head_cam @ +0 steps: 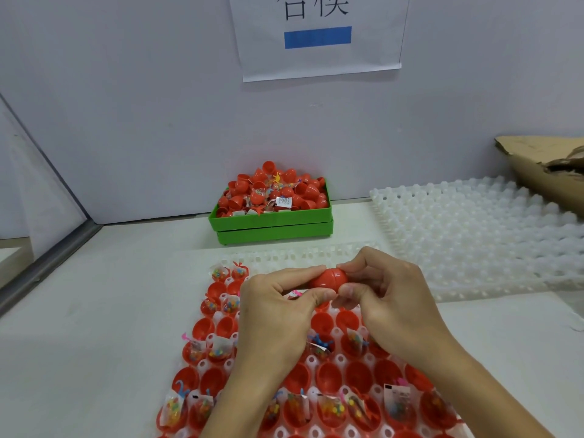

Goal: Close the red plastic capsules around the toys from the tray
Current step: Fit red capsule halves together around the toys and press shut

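A red plastic capsule (328,278) is held above the tray, its two halves joined at a visible seam. My left hand (278,308) pinches its left half between thumb and fingers. My right hand (388,295) pinches its right half the same way. Below them lies the white moulded tray (218,338), its cups filled with open red capsule halves (358,376) and small bagged toys (221,347) with coloured beads.
A green bin (271,221) heaped with red capsule halves and toy bags stands at the back by the wall. White moulded trays (480,229) without capsules lie to the right, with torn cardboard (546,165) behind them. A paper sign (319,36) hangs on the wall.
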Tool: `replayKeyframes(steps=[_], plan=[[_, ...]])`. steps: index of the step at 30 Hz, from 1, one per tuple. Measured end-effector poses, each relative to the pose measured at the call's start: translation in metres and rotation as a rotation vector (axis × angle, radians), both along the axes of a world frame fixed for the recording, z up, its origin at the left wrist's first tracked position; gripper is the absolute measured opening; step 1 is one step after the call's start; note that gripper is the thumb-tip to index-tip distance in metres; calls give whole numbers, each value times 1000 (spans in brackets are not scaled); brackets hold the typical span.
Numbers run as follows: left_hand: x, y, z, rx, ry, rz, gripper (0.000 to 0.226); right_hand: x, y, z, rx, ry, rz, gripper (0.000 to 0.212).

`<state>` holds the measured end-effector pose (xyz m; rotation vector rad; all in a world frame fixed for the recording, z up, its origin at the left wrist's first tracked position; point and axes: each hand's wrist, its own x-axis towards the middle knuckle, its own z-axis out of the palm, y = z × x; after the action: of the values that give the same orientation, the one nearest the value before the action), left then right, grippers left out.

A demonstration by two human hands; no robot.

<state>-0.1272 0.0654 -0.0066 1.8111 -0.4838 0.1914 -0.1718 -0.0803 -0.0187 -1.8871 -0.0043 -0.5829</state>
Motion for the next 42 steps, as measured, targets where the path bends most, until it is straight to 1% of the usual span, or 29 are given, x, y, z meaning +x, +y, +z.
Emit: replayKeyframes(steps=[3,5,7,9,11,12,14,15,17,19,21,22,23,24,26,32,35,37,40,42], plan=[[-1,0,0,1,-35,11,31,-1,-1,1,41,27,26,24],[-2,0,0,5,-93,8,31,-3,1,3,71,41,66,15],[-1,0,-1,77,-230,5,31,-5,6,4,135,73,94,11],[0,-1,-3,192,-386,17,29,-4,13,3,184,114,85,17],[0,-1,-4,282,-479,14,28,-1,16,2,206,142,45,19],[0,-2,-5,301,-492,-6,29,0,16,2,245,149,32,18],[1,0,-3,267,-430,-81,32,1,12,3,386,146,50,16],[2,2,-1,204,-349,-130,34,1,9,3,445,137,75,15],[5,6,0,22,-111,-221,37,1,5,4,536,115,144,18],[9,8,-1,-121,120,-287,48,1,6,4,626,75,240,24],[10,6,-4,-275,337,-383,60,2,10,2,659,38,314,27],[10,4,-5,-349,408,-419,61,2,13,1,656,30,322,29],[9,3,-5,-390,431,-427,58,3,15,-1,649,24,314,31],[9,2,-6,-395,416,-410,50,3,16,-2,639,15,304,31],[9,1,-8,-357,348,-360,38,4,19,-2,617,-6,300,23],[6,0,-8,-275,279,-282,27,5,19,-2,638,-23,332,22],[6,0,-9,-270,284,-261,27,5,20,-2,640,-28,337,21],[7,-1,-9,-298,326,-283,29,6,19,-3,621,-25,308,22],[7,-1,-8,-367,427,-348,34,4,17,0,523,-17,244,23],[9,0,-7,-408,462,-346,35,0,13,5,438,-14,246,29]])
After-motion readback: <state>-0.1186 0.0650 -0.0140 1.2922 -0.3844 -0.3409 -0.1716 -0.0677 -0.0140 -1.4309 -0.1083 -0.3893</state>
